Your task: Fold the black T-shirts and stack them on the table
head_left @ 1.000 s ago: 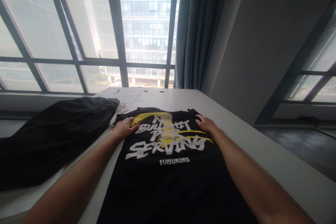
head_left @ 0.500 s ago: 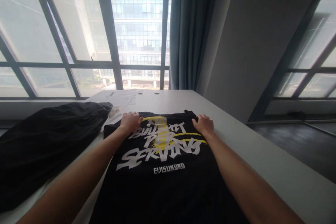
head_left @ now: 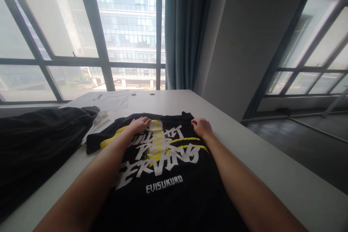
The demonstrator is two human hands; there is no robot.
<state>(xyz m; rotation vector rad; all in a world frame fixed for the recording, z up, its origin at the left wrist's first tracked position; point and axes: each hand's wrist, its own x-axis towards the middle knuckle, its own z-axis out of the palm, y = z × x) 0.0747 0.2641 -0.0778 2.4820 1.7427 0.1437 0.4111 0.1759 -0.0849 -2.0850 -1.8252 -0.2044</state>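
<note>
A black T-shirt (head_left: 174,199) lies spread on the white table, its collar end away from me. White graffiti-style lettering and yellow streaks cover its upper part. My left hand (head_left: 140,124) rests on the cloth near the top of the print, fingers stretched out and flat. Left of that hand, a sleeve with a yellow stripe lies spread out, partly behind my forearm. At the shirt's upper right edge, my right hand (head_left: 201,127) has its fingers curled in a pinch on the cloth. The right sleeve is hidden or folded under.
Dark clothing (head_left: 40,145) is heaped on the table's left side, with white cloth (head_left: 99,125) beside it. Papers (head_left: 108,100) lie near the far edge of the white table (head_left: 272,166). Beyond are windows, a blue-grey curtain (head_left: 182,36) and a grey pillar (head_left: 244,32).
My left hand has let go of the shirt's left edge and now lies flat on it. The left sleeve is spread further out. My right hand stays at the right edge; the view has turned right.
</note>
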